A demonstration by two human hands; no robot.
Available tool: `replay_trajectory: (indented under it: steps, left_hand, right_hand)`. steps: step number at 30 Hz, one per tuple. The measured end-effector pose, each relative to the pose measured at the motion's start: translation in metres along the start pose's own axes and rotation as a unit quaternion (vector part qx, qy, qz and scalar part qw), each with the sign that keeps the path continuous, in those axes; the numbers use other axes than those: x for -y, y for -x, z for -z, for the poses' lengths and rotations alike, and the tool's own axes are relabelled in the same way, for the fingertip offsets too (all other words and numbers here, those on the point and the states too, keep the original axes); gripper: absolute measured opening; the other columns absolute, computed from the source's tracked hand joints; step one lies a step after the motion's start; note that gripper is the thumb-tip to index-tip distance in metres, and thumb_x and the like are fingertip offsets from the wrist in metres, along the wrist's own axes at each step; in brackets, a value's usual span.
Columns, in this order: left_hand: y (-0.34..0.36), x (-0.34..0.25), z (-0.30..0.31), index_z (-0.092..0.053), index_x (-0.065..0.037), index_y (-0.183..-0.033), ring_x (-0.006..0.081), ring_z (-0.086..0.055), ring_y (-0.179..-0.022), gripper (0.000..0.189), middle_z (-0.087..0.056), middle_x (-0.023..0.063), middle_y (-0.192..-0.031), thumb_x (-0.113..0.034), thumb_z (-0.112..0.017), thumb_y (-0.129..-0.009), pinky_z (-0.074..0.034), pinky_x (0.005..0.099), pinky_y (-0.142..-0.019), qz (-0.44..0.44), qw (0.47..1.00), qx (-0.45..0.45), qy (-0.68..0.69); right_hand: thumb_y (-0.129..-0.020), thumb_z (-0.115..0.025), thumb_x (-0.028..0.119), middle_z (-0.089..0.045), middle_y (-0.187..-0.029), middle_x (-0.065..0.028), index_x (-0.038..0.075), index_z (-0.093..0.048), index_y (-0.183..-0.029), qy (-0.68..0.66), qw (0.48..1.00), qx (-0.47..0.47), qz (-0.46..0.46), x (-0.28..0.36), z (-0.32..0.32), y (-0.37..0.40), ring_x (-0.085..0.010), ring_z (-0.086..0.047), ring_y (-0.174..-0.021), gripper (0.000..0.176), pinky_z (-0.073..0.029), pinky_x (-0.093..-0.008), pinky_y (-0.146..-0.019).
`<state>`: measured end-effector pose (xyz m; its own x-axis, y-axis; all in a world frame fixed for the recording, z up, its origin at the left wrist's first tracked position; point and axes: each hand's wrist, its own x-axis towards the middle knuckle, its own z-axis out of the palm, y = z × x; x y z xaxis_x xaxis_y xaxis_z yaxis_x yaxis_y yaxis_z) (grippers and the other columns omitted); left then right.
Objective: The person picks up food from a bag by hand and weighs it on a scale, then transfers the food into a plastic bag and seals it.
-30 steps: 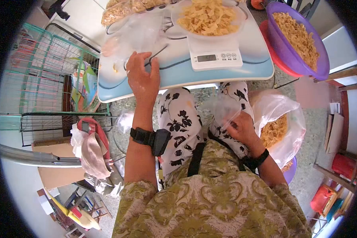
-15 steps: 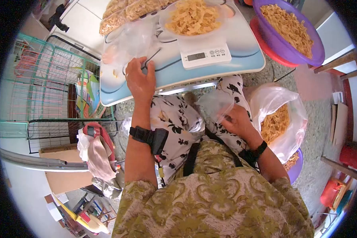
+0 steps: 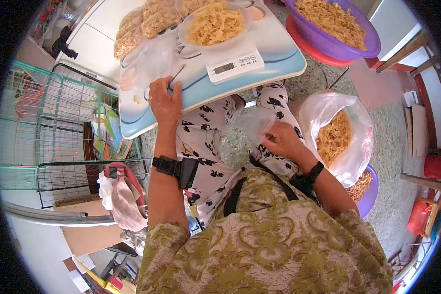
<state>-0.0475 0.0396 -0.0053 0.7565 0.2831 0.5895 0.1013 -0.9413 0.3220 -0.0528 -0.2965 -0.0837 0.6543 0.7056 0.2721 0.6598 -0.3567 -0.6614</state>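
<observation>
My right hand (image 3: 283, 140) pinches a thin clear plastic bag (image 3: 257, 125) that hangs above my lap. My left hand (image 3: 165, 104) rests at the near edge of the table, thumb apart from the bent fingers, by a pile of clear plastic bags (image 3: 152, 61). Right of it stands a white kitchen scale (image 3: 236, 63) with a display and buttons. A clear bowl (image 3: 249, 18) heaped with pale yellow dried strips (image 3: 215, 24) sits on the scale. Filled bags (image 3: 158, 17) of the strips lie at the table's back left.
A purple basin (image 3: 372, 41) of strips stands right of the table (image 3: 284, 61), over a red one (image 3: 296, 36). Beside my right leg is a large plastic sack (image 3: 362, 122) of strips, with another purple basin (image 3: 371, 198) behind it. Wire cages (image 3: 54, 127) stand at left.
The view has shifted, so the table sits further left. The bag in my right hand has swung and spread out over my lap. My left hand stays at the table edge.
</observation>
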Motion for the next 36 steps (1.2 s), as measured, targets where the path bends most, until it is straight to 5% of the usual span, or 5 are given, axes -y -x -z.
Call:
replay_trajectory:
  steps: [7,9,12,30,36]
  left_hand:
    - [0.000,0.004,-0.003,-0.061,-0.007,-0.100,0.0287,-0.053,-0.102,0.025,-0.058,0.0104,-0.101,-0.025,-0.063,-0.083,-0.039,0.0427,-0.086,0.015,1.000,0.002,0.018]
    - [0.001,0.005,-0.004,-0.061,-0.007,-0.100,0.0288,-0.053,-0.102,0.025,-0.058,0.0102,-0.101,-0.025,-0.063,-0.083,-0.039,0.0427,-0.087,0.015,1.000,-0.003,0.017]
    - [0.001,0.003,-0.005,-0.061,-0.008,-0.100,0.0290,-0.053,-0.102,0.024,-0.058,0.0100,-0.101,-0.025,-0.063,-0.083,-0.039,0.0435,-0.087,0.035,0.999,-0.006,0.008]
    - [0.004,-0.008,-0.004,-0.060,-0.007,-0.102,0.0305,-0.052,-0.108,0.027,-0.058,0.0115,-0.109,-0.024,-0.064,-0.081,-0.037,0.0467,-0.091,0.068,0.997,-0.021,0.007]
    - [0.002,-0.004,-0.008,-0.061,-0.005,-0.100,0.0317,-0.056,-0.096,0.026,-0.060,0.0134,-0.101,-0.023,-0.064,-0.082,-0.042,0.0433,-0.085,0.026,0.997,-0.069,0.007]
  right_hand:
    - [-0.080,-0.063,0.020,-0.063,-0.081,-0.0142,0.007,-0.064,-0.099,-0.028,1.000,-0.009,0.000,-0.004,-0.006,-0.002,-0.0335,-0.062,-0.073,0.024,-0.049,-0.0392,-0.065]
    - [-0.076,-0.061,0.026,-0.058,-0.071,-0.0178,0.003,-0.059,-0.072,-0.022,0.999,-0.028,-0.023,-0.004,-0.009,-0.004,-0.0373,-0.058,-0.071,0.024,-0.047,-0.0467,-0.064]
    - [-0.076,-0.059,0.026,-0.058,-0.070,-0.0182,0.003,-0.057,-0.069,-0.023,0.999,-0.031,-0.022,-0.003,-0.007,-0.004,-0.0380,-0.057,-0.069,0.025,-0.046,-0.0477,-0.063]
    - [-0.075,-0.061,0.024,-0.059,-0.068,-0.0178,0.004,-0.059,-0.071,-0.020,0.998,-0.039,-0.048,-0.009,-0.006,0.004,-0.0376,-0.058,-0.065,0.021,-0.047,-0.0464,-0.059]
    - [-0.077,-0.062,0.025,-0.059,-0.069,-0.0176,0.004,-0.060,-0.074,-0.034,0.989,-0.018,-0.140,-0.021,-0.007,0.015,-0.0374,-0.059,-0.068,0.022,-0.047,-0.0437,-0.061]
